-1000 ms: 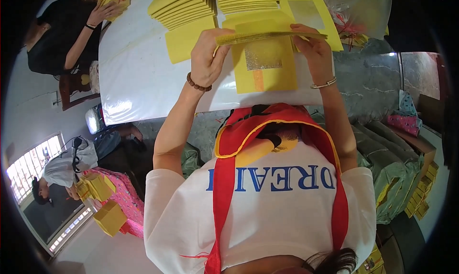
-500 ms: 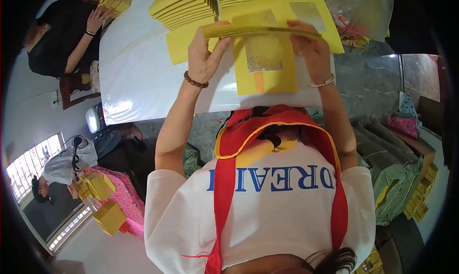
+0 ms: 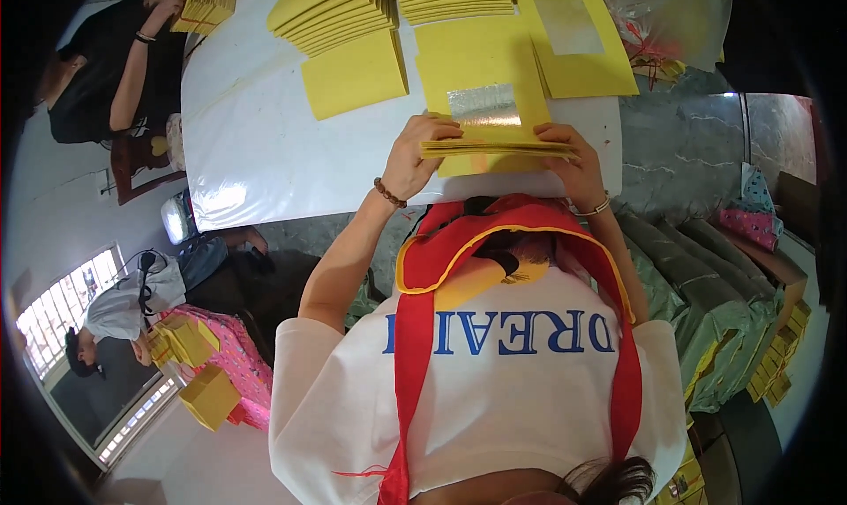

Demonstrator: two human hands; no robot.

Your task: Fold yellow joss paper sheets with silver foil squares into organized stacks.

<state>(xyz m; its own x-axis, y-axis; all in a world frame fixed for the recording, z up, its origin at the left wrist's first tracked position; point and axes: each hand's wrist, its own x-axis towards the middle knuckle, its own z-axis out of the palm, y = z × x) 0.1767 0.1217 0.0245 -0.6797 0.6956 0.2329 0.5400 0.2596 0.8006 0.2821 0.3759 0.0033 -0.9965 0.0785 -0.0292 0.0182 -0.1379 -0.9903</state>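
My left hand (image 3: 415, 157) and my right hand (image 3: 573, 159) are closed on the two ends of a thin stack of yellow paper sheets (image 3: 494, 148), held edge-on above the table's near side. Directly under and beyond it lies a flat yellow sheet with a silver foil square (image 3: 485, 105) in its middle. To the right rests another yellow pile with a foil square (image 3: 570, 26). A plain yellow stack (image 3: 353, 74) lies left of my hands, and fanned yellow paper bundles (image 3: 331, 15) spread behind it. The stack partly hides the fingertips of both hands.
The white-covered table (image 3: 256, 143) ends just before my red apron (image 3: 512, 214). A clear plastic bag (image 3: 670, 15) sits at the far right, and green sacks (image 3: 715, 302) stand lower right. A person at far left holds a yellow bundle (image 3: 209, 4); another sits lower left beside yellow papers (image 3: 185, 339).
Both hands have brought the yellow stack nearer to me, from above the middle of the sheets to the near table edge. The foil square behind it now shows more brightly.
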